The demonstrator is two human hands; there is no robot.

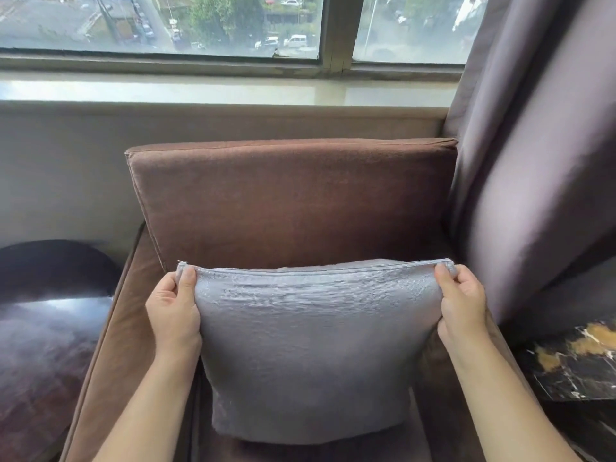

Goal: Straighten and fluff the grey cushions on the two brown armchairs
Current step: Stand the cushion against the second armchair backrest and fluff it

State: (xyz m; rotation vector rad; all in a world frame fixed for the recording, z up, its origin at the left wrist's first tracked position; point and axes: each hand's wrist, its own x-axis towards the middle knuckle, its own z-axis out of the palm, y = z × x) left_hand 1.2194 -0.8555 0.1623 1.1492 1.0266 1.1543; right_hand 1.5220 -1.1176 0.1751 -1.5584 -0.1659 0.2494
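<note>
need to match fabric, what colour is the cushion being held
Light grey with a fine horizontal rib, the cushion shows best in the head view.

Bare left hand (pixel 173 311), bare right hand (pixel 463 306), sleeveless forearms

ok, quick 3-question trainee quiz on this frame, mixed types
1. True or false: both hands pinch the grey cushion at its top corners.
2. What stands right of the brown armchair? A) curtain B) lamp C) shelf
3. Fill in: the cushion stands upright on the chair's ____.

Key: 1 true: left hand, right hand. 2 A, the curtain. 3 seat.
</note>
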